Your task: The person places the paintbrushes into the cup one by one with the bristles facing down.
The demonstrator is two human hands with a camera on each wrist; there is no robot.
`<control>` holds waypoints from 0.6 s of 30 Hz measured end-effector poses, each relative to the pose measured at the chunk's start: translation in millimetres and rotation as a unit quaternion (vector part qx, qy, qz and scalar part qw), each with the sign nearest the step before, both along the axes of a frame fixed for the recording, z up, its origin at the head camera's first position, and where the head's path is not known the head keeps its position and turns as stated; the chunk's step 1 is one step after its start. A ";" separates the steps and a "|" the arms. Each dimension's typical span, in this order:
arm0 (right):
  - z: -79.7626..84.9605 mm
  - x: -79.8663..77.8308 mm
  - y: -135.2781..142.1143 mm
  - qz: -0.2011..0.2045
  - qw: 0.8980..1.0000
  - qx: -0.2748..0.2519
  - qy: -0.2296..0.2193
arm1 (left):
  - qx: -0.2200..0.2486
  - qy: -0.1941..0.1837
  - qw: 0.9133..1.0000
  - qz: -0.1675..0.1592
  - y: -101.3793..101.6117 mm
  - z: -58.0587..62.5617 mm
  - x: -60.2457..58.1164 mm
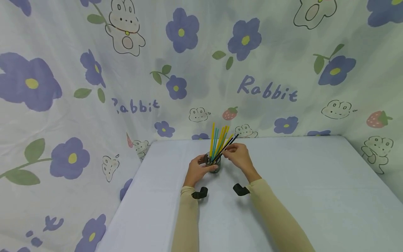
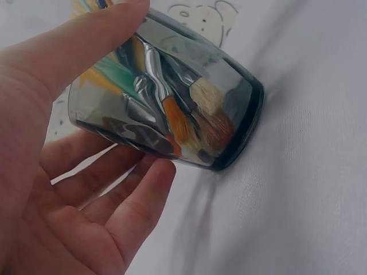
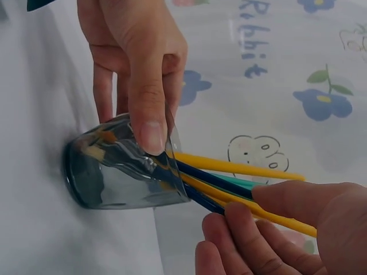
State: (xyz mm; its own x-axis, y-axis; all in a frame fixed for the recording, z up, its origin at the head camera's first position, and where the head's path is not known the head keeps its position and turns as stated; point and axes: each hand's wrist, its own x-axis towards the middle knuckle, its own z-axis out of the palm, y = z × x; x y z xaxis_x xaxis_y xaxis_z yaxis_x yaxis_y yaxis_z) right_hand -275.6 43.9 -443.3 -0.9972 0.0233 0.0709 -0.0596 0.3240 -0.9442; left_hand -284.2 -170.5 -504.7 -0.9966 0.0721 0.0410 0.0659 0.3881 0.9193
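Note:
A smoky glass tumbler holds several paintbrushes, bristles down. Their bristles show through the glass in the left wrist view, some orange-brown, some cream. My left hand grips the tumbler, thumb over the near side and fingers around the other. Yellow handles and teal handles stick up out of the rim. Two dark-handled paintbrushes lean right, and my right hand pinches their handles between thumb and fingers just beyond the rim. Their lower ends are still inside the glass.
The tumbler's base is at the white tabletop. A curtain with flowers and rabbits hangs behind the table and along its left and right sides. Black wrist mounts sit on both beige sleeves.

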 end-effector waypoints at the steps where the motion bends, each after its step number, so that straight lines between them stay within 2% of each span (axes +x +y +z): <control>1: 1.0 0.6 1.4 0.002 1.000 0.001 -0.001 | 0.000 0.000 1.000 0.000 0.0 0.0 -0.4; 7: 3.3 1.1 13.2 0.013 1.000 0.007 0.002 | 0.006 -0.004 1.000 -0.002 -0.8 1.2 -0.6; 11: 5.8 2.0 21.5 0.013 1.000 0.008 -0.001 | -0.006 -0.008 1.000 0.003 -1.6 1.5 0.8; 18: 13.2 5.3 35.6 -0.009 1.000 0.001 0.011 | -0.015 0.004 1.000 0.010 -3.1 7.2 3.7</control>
